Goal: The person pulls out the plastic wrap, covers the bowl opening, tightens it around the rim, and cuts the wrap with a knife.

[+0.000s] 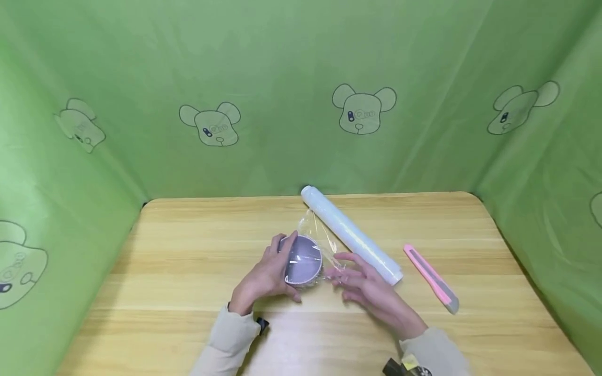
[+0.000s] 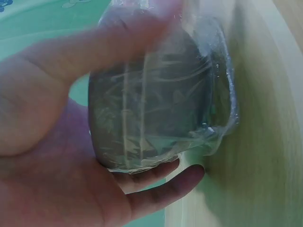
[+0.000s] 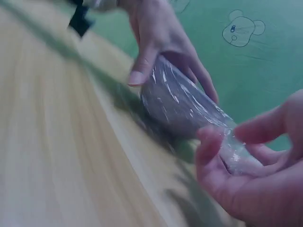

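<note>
A small greyish-purple bowl is wrapped in clear cling film that clings in creases around its side. My left hand grips the bowl from its left, the thumb on one side and fingers on the other. At the bowl's right, my right hand has its bent fingers around a loose, gathered part of the film. Film also stretches up from the bowl toward the cling film roll, which lies slantwise behind the right hand.
A pink and grey utility knife lies to the right of the roll on the wooden table. Green curtains printed with bear heads enclose the table's back and sides.
</note>
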A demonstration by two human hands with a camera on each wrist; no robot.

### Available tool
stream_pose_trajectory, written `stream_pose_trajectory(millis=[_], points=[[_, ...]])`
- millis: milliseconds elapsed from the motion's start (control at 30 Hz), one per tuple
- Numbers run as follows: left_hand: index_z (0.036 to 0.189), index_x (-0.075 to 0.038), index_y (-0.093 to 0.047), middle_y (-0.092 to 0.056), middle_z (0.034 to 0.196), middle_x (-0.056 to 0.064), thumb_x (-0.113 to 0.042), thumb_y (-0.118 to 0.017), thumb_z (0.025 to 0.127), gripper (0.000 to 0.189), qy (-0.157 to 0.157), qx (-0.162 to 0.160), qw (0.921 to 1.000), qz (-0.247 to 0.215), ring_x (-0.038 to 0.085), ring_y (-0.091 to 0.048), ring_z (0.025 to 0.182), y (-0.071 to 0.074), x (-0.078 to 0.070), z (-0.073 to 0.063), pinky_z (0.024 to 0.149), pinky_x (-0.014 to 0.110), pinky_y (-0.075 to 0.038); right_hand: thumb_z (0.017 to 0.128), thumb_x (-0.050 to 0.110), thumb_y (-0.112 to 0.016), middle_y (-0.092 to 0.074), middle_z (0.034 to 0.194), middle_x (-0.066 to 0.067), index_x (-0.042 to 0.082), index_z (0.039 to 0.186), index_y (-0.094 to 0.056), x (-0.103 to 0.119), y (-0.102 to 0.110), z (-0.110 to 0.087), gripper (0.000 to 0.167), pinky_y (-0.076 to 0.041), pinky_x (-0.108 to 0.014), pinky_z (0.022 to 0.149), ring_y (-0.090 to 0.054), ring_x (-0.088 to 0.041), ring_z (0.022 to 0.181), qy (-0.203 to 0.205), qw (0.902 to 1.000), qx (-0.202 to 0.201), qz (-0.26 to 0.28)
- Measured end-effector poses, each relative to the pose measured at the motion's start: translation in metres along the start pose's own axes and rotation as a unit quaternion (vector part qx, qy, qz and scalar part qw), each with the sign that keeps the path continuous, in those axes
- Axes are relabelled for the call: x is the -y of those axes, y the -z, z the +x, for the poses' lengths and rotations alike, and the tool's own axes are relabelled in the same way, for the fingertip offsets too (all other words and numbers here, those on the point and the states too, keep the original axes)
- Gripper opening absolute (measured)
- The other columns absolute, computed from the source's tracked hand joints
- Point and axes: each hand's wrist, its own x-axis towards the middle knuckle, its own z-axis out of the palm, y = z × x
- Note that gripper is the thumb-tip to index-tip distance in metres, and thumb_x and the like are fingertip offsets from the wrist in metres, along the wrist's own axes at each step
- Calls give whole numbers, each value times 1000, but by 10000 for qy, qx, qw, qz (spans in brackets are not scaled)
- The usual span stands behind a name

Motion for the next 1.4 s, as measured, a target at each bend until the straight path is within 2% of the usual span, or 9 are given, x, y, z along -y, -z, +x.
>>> stream_pose_trajectory(millis=[167, 333, 467, 667, 767, 867, 1100, 1267, 1400], points=[[165, -12, -15, -20, 163, 22, -30, -104, 53, 144, -6, -16, 9999, 138, 43, -36, 139, -2, 0, -1, 104, 60, -48, 100, 5, -62, -65, 127, -22, -2, 151, -32, -1, -10, 8, 59, -50, -48, 107, -63, -32, 120, 123, 9938, -615, 916], [163, -9, -21, -31, 154, 22, -16, -102, 56, 134, -73, -297, 9991, 280, 42, -46, 131, -4, -3, -2, 102, 54, -51, 97, -4, -64, -68, 109, -20, -4, 135, -42, 7, -19, 10, 45, -55, -46, 99, -71, -35, 107, 412, 9861, -982, 1273], [162, -7, -22, -34, 152, 23, -12, -102, 55, 133, -101, -402, 9990, 173, 42, -48, 129, -3, -2, -1, 104, 53, -51, 94, -6, -66, -70, 102, -20, -5, 128, -48, 10, -20, 12, 39, -60, -44, 90, -75, -32, 95, 313, 9848, -1321, 1080], [163, -7, -20, -30, 154, 26, -18, -104, 50, 141, -82, -345, 9993, 91, 43, -44, 133, -3, -2, 0, 105, 56, -49, 93, -10, -66, -74, 97, -19, -11, 125, -52, -3, -13, 15, 35, -62, -38, 80, -76, -27, 86, 8, 9841, -1705, 488], [164, -11, -16, -21, 161, 27, -31, -105, 49, 147, 55, -212, 9998, 37, 45, -36, 139, -2, -3, 1, 107, 60, -45, 93, -8, -68, -74, 98, -23, -11, 125, -52, -9, -12, 20, 36, -63, -38, 77, -76, -29, 83, 2, 9847, -1733, 184], [165, -15, -13, -15, 165, 24, -46, -101, 53, 146, 294, -107, 9995, 14, 43, -31, 143, -1, -5, 0, 107, 62, -45, 93, -7, -69, -73, 99, -28, -11, 125, -51, -14, -14, 25, 37, -64, -40, 75, -76, -32, 83, 43, 9853, -1708, -80], [163, -9, -20, -22, 161, 24, -62, -94, 60, 138, 696, -344, 9958, 492, 41, -31, 141, -3, -22, 3, 105, 68, -41, 94, 0, -72, -72, 84, -23, -7, 124, -53, -20, -21, 31, 36, -62, -34, 54, -69, -24, 61, 56, 9808, -1790, -766], [161, 0, -21, -31, 151, 29, -58, -94, 64, 134, 690, -577, 9945, 538, 43, -37, 132, -11, -29, 7, 94, 60, -53, 95, 9, -74, -70, 75, -16, -8, 121, -58, -25, -16, 33, 35, -48, -23, 41, -53, -12, 47, 46, 9818, -1485, -1180], [159, -1, -25, -34, 147, 26, -41, -97, 65, 125, 587, -707, 9956, 169, 40, -39, 128, -12, -23, 8, 93, 52, -56, 97, 9, -70, -72, 86, -13, -9, 134, -49, -27, -5, 30, 46, -47, -18, 48, -54, -9, 57, -165, 9936, -1060, -343]])
